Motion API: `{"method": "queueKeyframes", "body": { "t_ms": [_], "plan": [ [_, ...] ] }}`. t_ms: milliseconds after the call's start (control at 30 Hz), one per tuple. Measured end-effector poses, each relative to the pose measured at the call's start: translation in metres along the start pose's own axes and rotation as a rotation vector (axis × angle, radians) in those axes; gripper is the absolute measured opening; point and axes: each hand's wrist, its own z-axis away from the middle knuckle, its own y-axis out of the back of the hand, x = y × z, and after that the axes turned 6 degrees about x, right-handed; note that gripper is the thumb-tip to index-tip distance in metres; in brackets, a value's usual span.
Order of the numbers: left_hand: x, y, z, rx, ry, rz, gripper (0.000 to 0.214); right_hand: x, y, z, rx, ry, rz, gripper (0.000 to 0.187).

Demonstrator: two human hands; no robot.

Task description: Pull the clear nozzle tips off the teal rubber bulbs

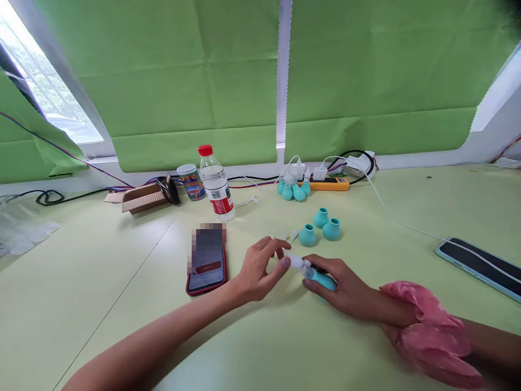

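My right hand [340,285] is wrapped round a teal squeeze bulb [324,279] lying tilted in its grip. From the bulb's upper left end a white nozzle [296,260] points toward my left hand [260,270]. The thumb and fingers of that hand close about the nozzle's tip; a clear part there is too small to make out. Just beyond the hands, three open-necked teal bulbs [307,235] stand on the table. Beside them lies a small white piece [293,235]. Farther back sits a cluster of teal bulbs with white nozzles [293,190].
A red-cased phone [207,260] lies left of my hands, another phone [480,266] at far right. Behind stand a red-capped water bottle [217,187], a can [191,182], an open cardboard box [145,200] and an orange power strip [329,184] with cables. Pink plastic [431,336] wraps my right forearm.
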Motion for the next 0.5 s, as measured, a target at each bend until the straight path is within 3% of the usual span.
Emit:
{"method": "queueKeyframes", "body": {
  "t_ms": [100, 233, 333, 500],
  "plan": [
    [0.009, 0.006, -0.010, -0.265, 0.217, -0.112, 0.033, 0.010, -0.013, 0.003, -0.012, -0.081, -0.076, 0.016],
    [0.011, 0.017, -0.020, -0.521, 0.319, 0.126, 0.030, 0.010, -0.014, 0.003, -0.007, -0.065, -0.126, 0.018],
    [0.011, 0.020, -0.021, -0.523, 0.364, 0.166, 0.024, 0.007, -0.014, 0.003, -0.003, -0.107, -0.150, 0.017],
    [0.003, 0.007, -0.015, -0.295, 0.155, -0.295, 0.014, 0.009, -0.015, 0.001, -0.001, -0.261, -0.180, 0.020]
  ]
}}
